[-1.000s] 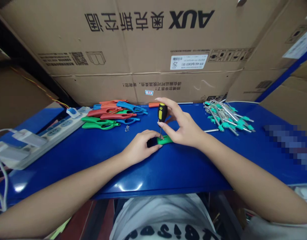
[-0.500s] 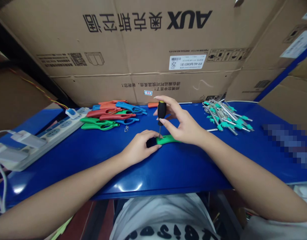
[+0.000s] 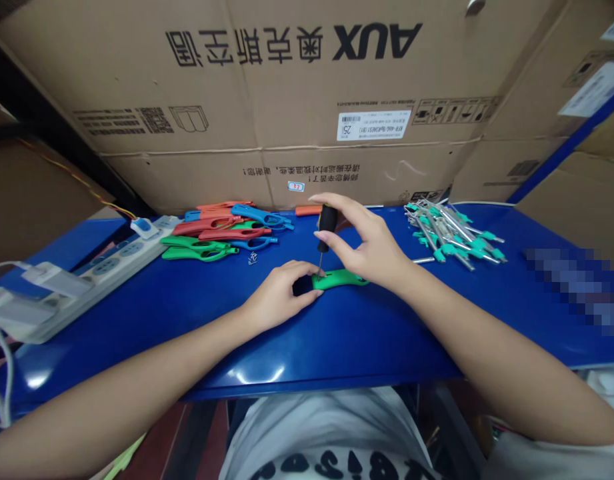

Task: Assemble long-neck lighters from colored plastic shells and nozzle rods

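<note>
My right hand [image 3: 364, 237] grips a black-handled screwdriver [image 3: 327, 227], its thumb and fingers around the handle. The screwdriver leans slightly, and its tip meets the left end of a green plastic lighter casing [image 3: 341, 279] lying on the table. That same end is pinched between the thumb and fingers of my left hand [image 3: 281, 293]. The casing's right end lies below my right hand. Any screw under the tip is too small to make out.
Orange, red, blue and green casings [image 3: 231, 230] are piled at left, with small screws [image 3: 253, 258] beside them. Metal rods with teal parts [image 3: 454, 230] lie at right. A power strip [image 3: 117, 267] runs along the left. A cardboard box [image 3: 287, 87] stands behind the blue table [image 3: 337, 347].
The screwdriver's handle has tilted a little to the right, and my right hand has shifted its fingers on it. My left hand and the casing have stayed in place.
</note>
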`<state>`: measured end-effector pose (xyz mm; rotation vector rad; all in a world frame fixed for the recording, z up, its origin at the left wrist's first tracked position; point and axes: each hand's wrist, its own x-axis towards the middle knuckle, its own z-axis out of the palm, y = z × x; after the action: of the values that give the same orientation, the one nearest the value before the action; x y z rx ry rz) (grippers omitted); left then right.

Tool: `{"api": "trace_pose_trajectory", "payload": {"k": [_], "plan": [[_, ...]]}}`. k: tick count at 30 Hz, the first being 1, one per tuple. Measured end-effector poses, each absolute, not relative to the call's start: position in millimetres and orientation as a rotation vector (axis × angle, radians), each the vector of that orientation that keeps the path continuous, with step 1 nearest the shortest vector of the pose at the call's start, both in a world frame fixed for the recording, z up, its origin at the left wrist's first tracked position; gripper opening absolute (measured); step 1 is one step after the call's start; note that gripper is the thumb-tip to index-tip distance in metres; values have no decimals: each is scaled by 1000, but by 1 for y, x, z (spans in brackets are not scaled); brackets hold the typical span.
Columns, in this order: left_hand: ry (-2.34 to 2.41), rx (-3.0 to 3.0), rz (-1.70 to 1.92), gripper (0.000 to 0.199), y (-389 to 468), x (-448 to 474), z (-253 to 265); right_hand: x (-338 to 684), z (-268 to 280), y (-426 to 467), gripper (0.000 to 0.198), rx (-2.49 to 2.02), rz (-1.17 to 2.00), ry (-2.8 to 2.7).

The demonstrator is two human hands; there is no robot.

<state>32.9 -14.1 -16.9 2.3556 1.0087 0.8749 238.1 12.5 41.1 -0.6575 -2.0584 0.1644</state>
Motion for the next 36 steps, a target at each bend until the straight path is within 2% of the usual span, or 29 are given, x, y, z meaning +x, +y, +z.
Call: {"api": "trace_pose_trajectory", "payload": {"k": [2, 4, 10, 15, 21, 27, 32, 34, 36], "plan": [[1013, 2357, 875, 19, -14, 33, -17, 240, 43, 12, 39, -692, -35, -2055], [1017, 2359, 872, 18, -15, 33, -17, 240, 45, 11, 37, -666, -100, -2080], [1009, 2348, 858, 18, -15, 34, -16, 236, 49, 7, 40, -547, 295, -2097], [1013, 2356, 862, 18, -15, 34, -16, 239, 46, 6, 36, -670, -40, -2043], [995, 2345, 865, 16, -15, 34, -15, 236, 48, 7, 49, -573, 379, -2170], [991, 2356, 878, 17, -15, 35, -16, 239, 47, 9, 41, -707, -20, -2090], [983, 2349, 865, 16, -15, 35, -16, 235, 44, 9, 46, -595, 429, -2107], [980, 2350, 867, 17, -15, 35, -16, 236, 42, 11, 45, -605, 403, -2079], [975, 2357, 870, 17, -15, 34, -16, 238, 41, 12, 41, -646, 200, -2055]]}}
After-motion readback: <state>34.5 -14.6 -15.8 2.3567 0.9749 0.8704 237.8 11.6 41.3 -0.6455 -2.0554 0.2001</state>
